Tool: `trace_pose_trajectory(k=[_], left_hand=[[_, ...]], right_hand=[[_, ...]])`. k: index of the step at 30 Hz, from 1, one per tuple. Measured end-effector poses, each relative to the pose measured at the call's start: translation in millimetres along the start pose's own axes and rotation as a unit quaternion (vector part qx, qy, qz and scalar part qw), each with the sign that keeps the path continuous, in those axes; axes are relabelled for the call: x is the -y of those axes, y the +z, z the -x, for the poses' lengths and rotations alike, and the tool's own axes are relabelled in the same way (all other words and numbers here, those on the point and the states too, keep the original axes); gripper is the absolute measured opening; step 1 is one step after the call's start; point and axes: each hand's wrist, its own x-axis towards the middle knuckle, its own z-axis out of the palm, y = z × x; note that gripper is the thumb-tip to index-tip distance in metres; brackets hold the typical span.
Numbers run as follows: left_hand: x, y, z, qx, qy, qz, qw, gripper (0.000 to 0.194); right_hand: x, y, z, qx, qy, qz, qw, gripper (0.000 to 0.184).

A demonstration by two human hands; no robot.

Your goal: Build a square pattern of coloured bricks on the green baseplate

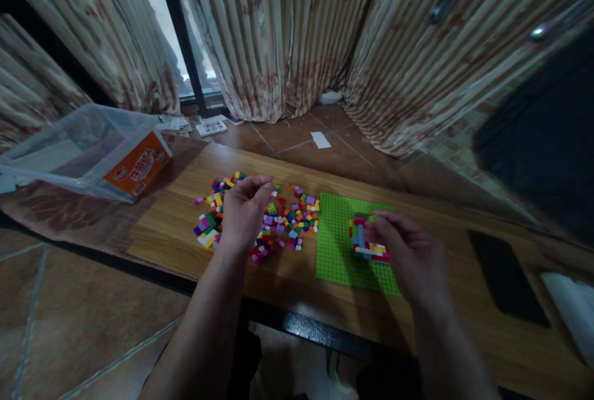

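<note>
My left hand (244,209) hovers over a loose pile of small coloured toy bricks (273,222), thumb and fingers pinched together; whatever is between the tips is too small to make out. To the right, a green studded baseplate (333,239) lies on the table. On it stands a low structure of red, blue, white and yellow bricks (364,244). My right hand (413,248) is closed in a pinch at the structure's upper right side. A small lime-green brick (372,218) appears at its fingertips. That hand covers the right part of the baseplate and structure.
A clear plastic bin (88,146) with an orange label stands at the table's left end. At right lie a black phone-like slab (508,276) and a whitish packet (568,307). Beyond the wooden table (171,214), papers (211,127) lie near the curtains (288,34).
</note>
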Motion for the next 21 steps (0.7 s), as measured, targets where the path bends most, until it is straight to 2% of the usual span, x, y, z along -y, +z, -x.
trace_pose_trajectory(k=[2, 4, 6, 8, 10, 13, 21], left_hand=[[2, 2.6, 0, 0.003, -0.002, -0.003, 1.0, 0.022], [4, 5.4, 0, 0.003, 0.001, -0.01, 1.0, 0.023], [7, 8.4, 0, 0.006, 0.003, -0.02, 1.0, 0.024], [9, 11.5, 1, 0.011, 0.001, -0.028, 1.0, 0.025], [11, 14.5, 1, 0.017, -0.001, -0.029, 0.999, 0.026], [13, 18.0, 2, 0.021, 0.001, -0.025, 0.999, 0.025], [15, 19.1, 1, 0.033, 0.005, -0.04, 0.999, 0.022]], right_hand=[[-5, -28, -12, -0.041, 0.018, 0.02, 0.999, 0.028], [-8, -51, -20, -0.076, 0.034, 0.083, 0.993, 0.026], [-11, -66, -22, -0.071, 0.055, 0.167, 0.982, 0.026], [-14, -76, -20, -0.03, 0.073, 0.232, 0.969, 0.028], [-18, -81, -18, 0.015, 0.077, 0.259, 0.963, 0.033], [-24, -82, -16, 0.05, 0.07, 0.258, 0.962, 0.038], [-17, -72, -16, 0.073, 0.026, 0.322, 0.943, 0.025]])
